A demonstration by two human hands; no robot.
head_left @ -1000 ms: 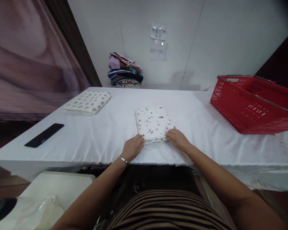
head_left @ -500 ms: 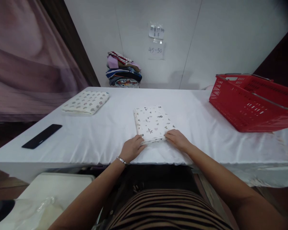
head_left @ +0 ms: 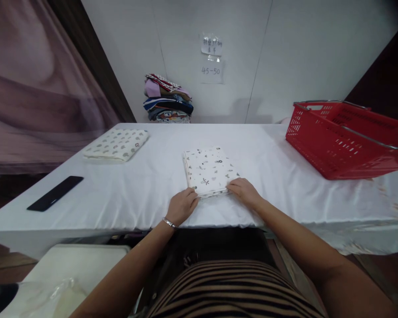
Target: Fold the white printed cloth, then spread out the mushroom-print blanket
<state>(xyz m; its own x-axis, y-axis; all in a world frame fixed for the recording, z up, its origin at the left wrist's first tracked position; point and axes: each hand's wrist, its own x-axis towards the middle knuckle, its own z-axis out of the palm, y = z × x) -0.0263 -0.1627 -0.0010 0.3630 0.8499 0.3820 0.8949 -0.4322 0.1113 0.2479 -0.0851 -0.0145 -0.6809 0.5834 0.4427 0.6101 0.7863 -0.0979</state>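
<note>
A folded white cloth (head_left: 209, 170) with small printed figures lies flat on the white-covered table (head_left: 146, 185) in front of me. My left hand (head_left: 182, 205) pinches its near left corner, thumb and fingers closed on the layered edge. At the near right corner, my right hand (head_left: 244, 191) grips the same edge, its fingertips on top of the cloth. A second folded cloth (head_left: 117, 145), cream with grey spots, rests toward the back left, apart from both hands.
On the right stands a red plastic basket (head_left: 338, 145) with metal handles. A flat black object (head_left: 55, 193) lies at the left. Behind the table is a stack of folded fabrics (head_left: 168, 99) against the wall. A white lidded surface (head_left: 76, 265) sits below, front left.
The view has shifted slightly, so the surroundings appear a little displaced. Both hands keep their places at the near corners of the folded cloth.
</note>
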